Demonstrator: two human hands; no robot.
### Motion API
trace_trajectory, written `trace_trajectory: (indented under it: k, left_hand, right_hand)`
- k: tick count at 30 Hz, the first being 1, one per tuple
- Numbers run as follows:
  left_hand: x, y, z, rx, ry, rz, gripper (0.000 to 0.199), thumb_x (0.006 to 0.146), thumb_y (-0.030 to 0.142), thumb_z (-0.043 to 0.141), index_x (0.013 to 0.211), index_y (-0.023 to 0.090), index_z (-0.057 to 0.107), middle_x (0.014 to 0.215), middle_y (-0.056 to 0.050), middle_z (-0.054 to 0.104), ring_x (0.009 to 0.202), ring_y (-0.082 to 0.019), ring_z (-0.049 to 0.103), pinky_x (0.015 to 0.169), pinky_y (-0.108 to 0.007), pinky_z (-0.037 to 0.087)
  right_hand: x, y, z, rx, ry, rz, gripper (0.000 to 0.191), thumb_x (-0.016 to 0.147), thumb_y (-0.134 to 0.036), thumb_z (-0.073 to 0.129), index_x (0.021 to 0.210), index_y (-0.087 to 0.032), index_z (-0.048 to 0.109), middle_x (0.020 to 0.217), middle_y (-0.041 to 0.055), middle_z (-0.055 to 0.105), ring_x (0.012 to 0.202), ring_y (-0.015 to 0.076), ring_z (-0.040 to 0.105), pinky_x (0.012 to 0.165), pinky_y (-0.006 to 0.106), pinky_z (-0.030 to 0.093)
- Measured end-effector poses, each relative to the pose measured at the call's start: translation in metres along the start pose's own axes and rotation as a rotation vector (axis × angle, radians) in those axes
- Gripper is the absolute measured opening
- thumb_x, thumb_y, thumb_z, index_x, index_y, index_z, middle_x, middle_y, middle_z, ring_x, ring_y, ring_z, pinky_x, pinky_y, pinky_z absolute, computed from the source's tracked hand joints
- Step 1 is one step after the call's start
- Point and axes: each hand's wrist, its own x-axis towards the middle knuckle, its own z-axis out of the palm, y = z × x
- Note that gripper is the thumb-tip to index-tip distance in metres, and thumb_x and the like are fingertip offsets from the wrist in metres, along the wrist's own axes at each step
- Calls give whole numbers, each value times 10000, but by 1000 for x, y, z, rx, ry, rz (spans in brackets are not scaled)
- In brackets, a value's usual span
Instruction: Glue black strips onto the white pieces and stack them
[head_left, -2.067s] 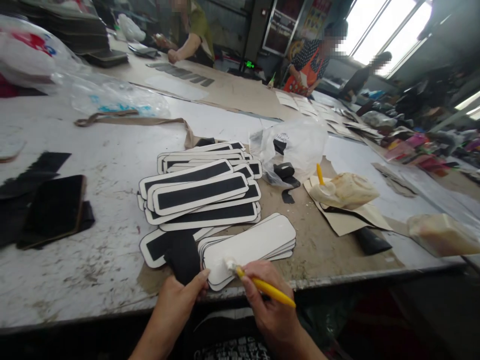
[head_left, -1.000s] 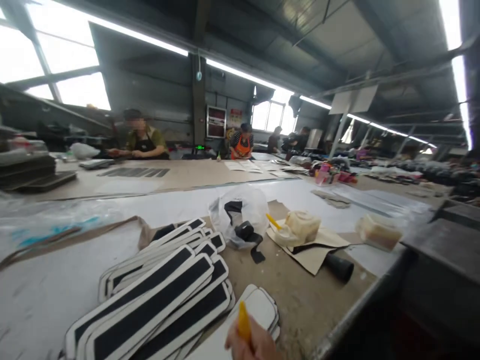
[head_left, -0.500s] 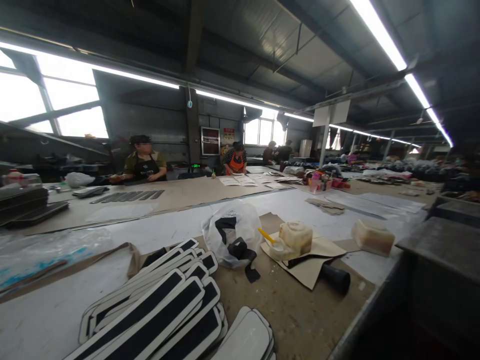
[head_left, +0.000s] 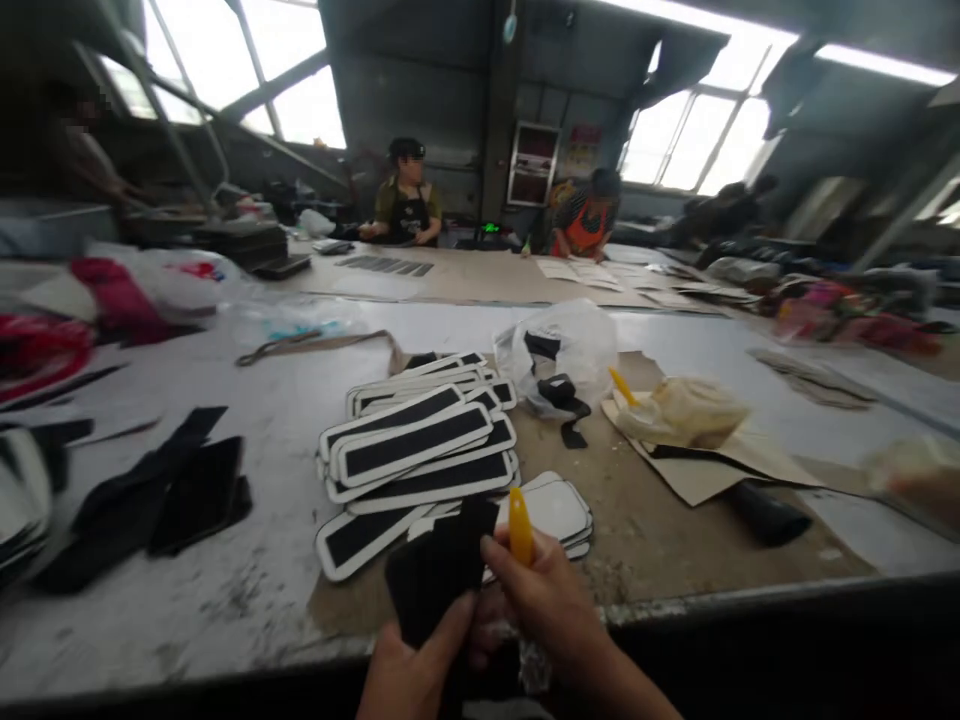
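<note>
Black strip [head_left: 439, 575], seemingly near table edge [head_left: 750, 595]

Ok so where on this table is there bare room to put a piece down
Bare white table lies between the black fabric scraps and the pile of black-and-white strips. Brown board is also free between the white pieces and the black roller. It is crowded around the plastic bag and glue tub.

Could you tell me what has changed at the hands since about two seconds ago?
The left hand has lifted the black piece off the table. The right hand has raised the yellow brush from the white stack, handle now pointing up. The bordered strips lie as before.
</note>
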Motion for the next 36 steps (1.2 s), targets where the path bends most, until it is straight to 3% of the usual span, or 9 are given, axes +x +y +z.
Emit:
trace_trajectory:
  k: [2,4,10,17,23,26,29,33,36]
  left_hand:
    - [6,-5,2,-133,-92,19,531,564,606,779,741,110,714,620,-95,690,540,-221,621,530,-311,506]
    - [7,-7,3,-191,-140,43,495,601,575,773,728,101,711,619,-98,687,547,-201,618,529,-281,495]
    - [-5,-28,1,-206,-277,-37,440,667,522,761,724,88,717,660,-127,705,541,-173,620,536,-254,482]
    - [-3,-43,-4,-203,-161,-121,508,559,590,803,660,100,712,624,-117,693,530,-182,610,544,-278,485]
    - [-6,-43,-10,-157,-221,-116,464,635,569,758,647,107,720,613,-118,691,553,-194,611,582,-290,484]
    - [-6,-54,-21,-139,-255,-135,492,618,596,748,598,107,708,566,-114,669,519,-183,587,554,-280,465]
    - [-3,-55,-37,-141,-121,-159,477,594,578,768,636,109,688,543,-78,646,509,-176,576,531,-267,452]
    - [13,-29,-51,-139,127,-119,458,643,519,758,831,112,665,507,-14,615,510,-144,541,546,-238,442]
    - [33,-8,-51,-109,165,-51,472,656,466,757,928,103,628,492,4,604,495,-126,519,525,-217,421]
  right_hand:
    - [-2,1,2,26,-66,72,450,652,-568,723,759,-226,452,456,-107,457,357,94,456,373,209,386]
    - [-4,3,0,6,-76,88,460,654,-576,725,743,-222,444,446,-96,472,352,96,454,365,208,372]
    - [-5,0,-20,-94,168,-40,411,634,-500,791,734,-182,549,630,-35,585,574,116,574,570,237,521]
    - [2,-1,-20,-81,207,38,450,563,-508,822,707,-186,543,608,-49,539,493,137,568,467,269,510]
    - [6,-12,-14,108,271,-8,434,575,-417,843,721,-198,498,606,-59,522,492,84,479,444,201,433]
    - [8,-34,-27,104,169,-44,413,642,-432,800,715,-212,459,586,-57,511,481,89,458,449,212,414]
    - [13,-57,-50,-81,93,-43,360,690,-454,761,711,-215,492,535,-59,480,457,95,428,408,204,351]
    - [29,-67,-66,-565,-43,51,298,667,-416,770,635,-178,594,513,-50,463,446,76,364,396,201,266]
    - [46,-58,-54,-814,-269,45,283,728,-370,690,553,-173,588,481,-62,407,449,65,285,419,207,218]
